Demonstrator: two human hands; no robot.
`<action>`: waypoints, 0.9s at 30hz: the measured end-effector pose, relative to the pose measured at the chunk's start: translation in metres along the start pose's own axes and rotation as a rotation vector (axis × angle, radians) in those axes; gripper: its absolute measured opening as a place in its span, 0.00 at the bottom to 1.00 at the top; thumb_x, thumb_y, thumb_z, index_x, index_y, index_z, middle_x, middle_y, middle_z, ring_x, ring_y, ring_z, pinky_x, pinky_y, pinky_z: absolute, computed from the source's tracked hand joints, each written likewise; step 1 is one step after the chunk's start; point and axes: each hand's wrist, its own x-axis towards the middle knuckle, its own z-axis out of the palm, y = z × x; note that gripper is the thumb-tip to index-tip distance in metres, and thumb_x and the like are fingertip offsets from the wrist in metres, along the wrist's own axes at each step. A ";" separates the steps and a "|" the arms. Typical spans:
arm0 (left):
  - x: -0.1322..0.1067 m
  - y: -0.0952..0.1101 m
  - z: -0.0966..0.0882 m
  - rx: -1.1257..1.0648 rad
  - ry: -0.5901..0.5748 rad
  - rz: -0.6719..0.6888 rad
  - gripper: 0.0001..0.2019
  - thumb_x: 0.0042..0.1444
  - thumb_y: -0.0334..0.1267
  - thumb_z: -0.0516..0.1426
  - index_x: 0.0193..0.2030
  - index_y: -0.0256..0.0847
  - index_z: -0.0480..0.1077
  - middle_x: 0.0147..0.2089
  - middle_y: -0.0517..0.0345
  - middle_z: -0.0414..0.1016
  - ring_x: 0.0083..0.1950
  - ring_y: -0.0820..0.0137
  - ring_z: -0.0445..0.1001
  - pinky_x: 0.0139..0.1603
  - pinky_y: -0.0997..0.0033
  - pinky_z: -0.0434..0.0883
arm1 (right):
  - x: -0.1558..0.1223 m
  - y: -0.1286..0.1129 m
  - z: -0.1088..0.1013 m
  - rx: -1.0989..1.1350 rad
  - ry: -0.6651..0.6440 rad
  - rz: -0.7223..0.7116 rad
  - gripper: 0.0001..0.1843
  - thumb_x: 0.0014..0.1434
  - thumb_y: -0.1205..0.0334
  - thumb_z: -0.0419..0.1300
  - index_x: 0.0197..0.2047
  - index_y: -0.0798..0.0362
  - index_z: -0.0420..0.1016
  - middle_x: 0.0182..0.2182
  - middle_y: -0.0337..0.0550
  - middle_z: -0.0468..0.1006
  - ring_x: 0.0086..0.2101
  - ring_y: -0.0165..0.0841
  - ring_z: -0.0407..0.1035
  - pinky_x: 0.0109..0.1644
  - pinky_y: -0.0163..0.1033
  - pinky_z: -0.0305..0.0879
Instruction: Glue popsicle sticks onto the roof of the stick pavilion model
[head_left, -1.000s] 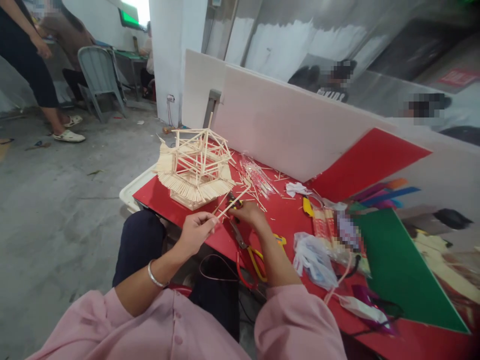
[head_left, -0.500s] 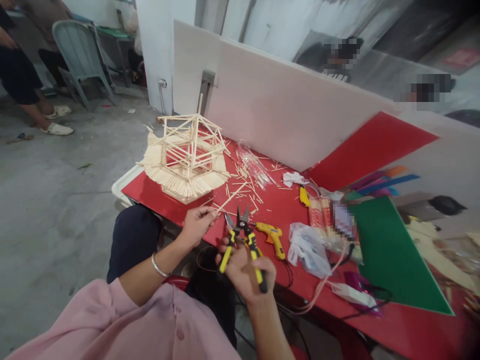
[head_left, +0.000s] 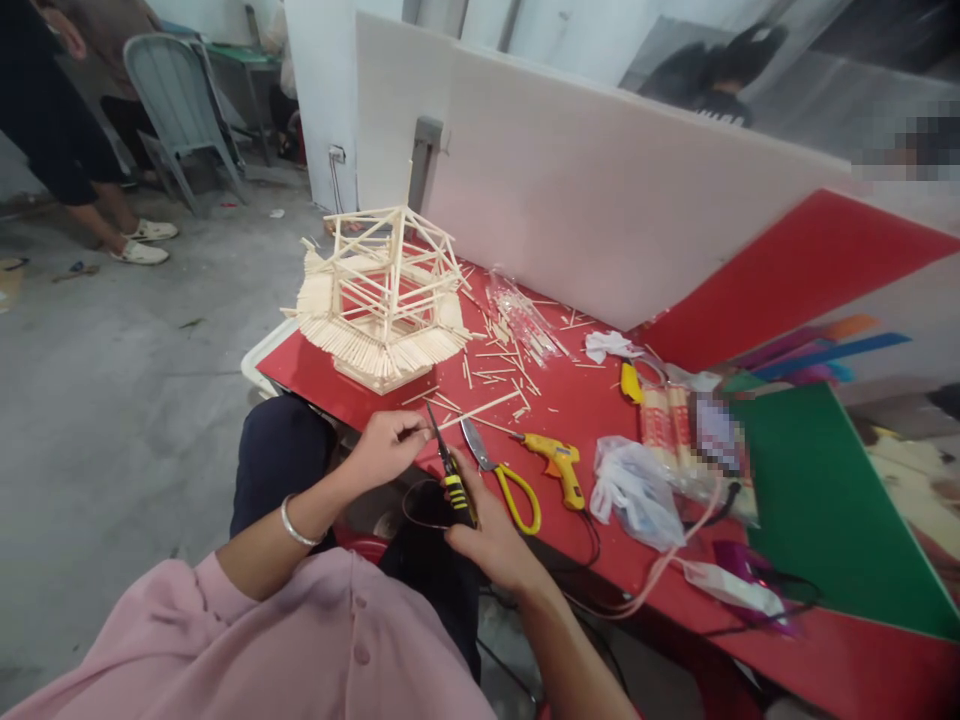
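Between the fingertips of my left hand [head_left: 388, 446] is a thin wooden stick [head_left: 484, 408], pointing out to the right over the table. My right hand [head_left: 487, 530] is closed around black-and-yellow cutting pliers [head_left: 454, 482], turned edge-on, their blades at the stick close to my left fingertips. Whether the blades touch the stick, I cannot tell. Beyond my hands stands a pavilion-like model [head_left: 386, 300] built of wooden sticks, with an open frame above a flared roof. Yellow-handled scissors [head_left: 504, 478] lie just right of the pliers, beside a yellow glue gun [head_left: 555, 465].
Cut stick pieces [head_left: 502, 365] litter the red table [head_left: 577, 400] around a clear plastic packet [head_left: 525, 315]. A plastic bag [head_left: 637, 490], cables and a green board [head_left: 840, 510] lie to the right. White panels [head_left: 585, 190] rise behind. A person stands near a chair [head_left: 171, 105] at upper left.
The pliers, spread wide in my right hand before, have turned edge-on and moved left to the stick by my left fingers. The scissors now show fully. The whole view has shifted slightly.
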 end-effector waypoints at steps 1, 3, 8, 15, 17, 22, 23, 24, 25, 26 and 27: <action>-0.001 0.000 -0.001 0.027 0.000 0.021 0.15 0.55 0.37 0.54 0.20 0.40 0.57 0.20 0.67 0.52 0.24 0.76 0.52 0.26 0.74 0.52 | 0.000 0.001 0.003 0.017 0.009 -0.010 0.49 0.42 0.67 0.57 0.70 0.51 0.55 0.54 0.46 0.72 0.56 0.44 0.63 0.63 0.52 0.57; -0.002 0.002 -0.002 0.071 -0.004 0.058 0.15 0.57 0.36 0.52 0.20 0.40 0.56 0.21 0.67 0.52 0.24 0.76 0.53 0.27 0.74 0.53 | 0.000 0.005 0.009 0.064 0.042 -0.030 0.49 0.41 0.67 0.57 0.69 0.52 0.56 0.55 0.46 0.71 0.57 0.44 0.63 0.63 0.51 0.57; -0.008 0.006 -0.002 0.210 -0.005 0.145 0.13 0.60 0.33 0.52 0.24 0.39 0.62 0.24 0.63 0.60 0.28 0.74 0.60 0.31 0.74 0.57 | 0.002 0.017 0.022 0.167 0.126 -0.029 0.49 0.39 0.69 0.57 0.68 0.51 0.58 0.57 0.47 0.70 0.52 0.42 0.67 0.58 0.49 0.63; -0.009 0.013 -0.007 -0.007 -0.123 -0.069 0.18 0.61 0.41 0.52 0.21 0.39 0.60 0.19 0.65 0.59 0.22 0.77 0.57 0.26 0.75 0.55 | -0.003 0.020 0.013 0.228 0.038 -0.064 0.51 0.39 0.70 0.57 0.69 0.47 0.56 0.49 0.43 0.73 0.46 0.37 0.69 0.56 0.46 0.63; -0.006 0.016 -0.009 -0.103 -0.165 -0.144 0.18 0.59 0.44 0.53 0.20 0.39 0.61 0.18 0.66 0.59 0.21 0.78 0.55 0.24 0.75 0.53 | -0.003 0.020 0.010 0.193 0.035 -0.075 0.50 0.40 0.70 0.57 0.69 0.48 0.56 0.48 0.43 0.73 0.45 0.37 0.69 0.55 0.46 0.64; -0.002 0.011 -0.007 -0.250 -0.151 -0.264 0.16 0.53 0.47 0.56 0.21 0.39 0.63 0.16 0.68 0.57 0.18 0.79 0.51 0.22 0.75 0.50 | 0.004 0.024 0.014 0.219 0.035 -0.063 0.50 0.39 0.70 0.57 0.69 0.49 0.57 0.49 0.44 0.72 0.44 0.36 0.68 0.51 0.44 0.66; -0.002 0.009 -0.006 -0.271 -0.143 -0.281 0.16 0.53 0.47 0.57 0.21 0.39 0.64 0.16 0.69 0.57 0.18 0.79 0.50 0.22 0.75 0.50 | 0.005 0.025 0.016 0.225 0.035 -0.054 0.50 0.39 0.70 0.57 0.68 0.48 0.58 0.48 0.43 0.72 0.44 0.36 0.67 0.52 0.44 0.65; -0.001 0.007 -0.005 -0.287 -0.134 -0.293 0.15 0.52 0.47 0.57 0.22 0.38 0.65 0.16 0.69 0.56 0.18 0.79 0.50 0.21 0.75 0.49 | 0.005 0.026 0.017 0.224 0.038 -0.045 0.50 0.39 0.70 0.56 0.68 0.48 0.58 0.48 0.43 0.72 0.44 0.36 0.67 0.52 0.43 0.65; 0.000 0.005 -0.005 -0.299 -0.123 -0.299 0.15 0.51 0.48 0.58 0.23 0.38 0.67 0.15 0.69 0.56 0.18 0.79 0.49 0.21 0.75 0.49 | 0.005 0.027 0.017 0.218 0.046 -0.039 0.49 0.39 0.69 0.57 0.68 0.47 0.58 0.47 0.42 0.71 0.44 0.36 0.66 0.52 0.43 0.64; 0.000 0.005 -0.005 -0.303 -0.108 -0.296 0.15 0.51 0.48 0.58 0.25 0.38 0.68 0.16 0.70 0.55 0.18 0.79 0.49 0.21 0.75 0.49 | 0.004 0.027 0.016 0.207 0.058 -0.032 0.49 0.39 0.69 0.57 0.68 0.47 0.58 0.47 0.42 0.71 0.44 0.36 0.66 0.52 0.43 0.64; 0.002 0.005 -0.006 -0.298 -0.090 -0.285 0.14 0.51 0.48 0.58 0.26 0.37 0.70 0.16 0.70 0.55 0.19 0.79 0.49 0.22 0.76 0.49 | 0.003 0.026 0.014 0.197 0.071 -0.021 0.48 0.40 0.68 0.57 0.67 0.46 0.59 0.47 0.41 0.71 0.44 0.36 0.65 0.52 0.43 0.63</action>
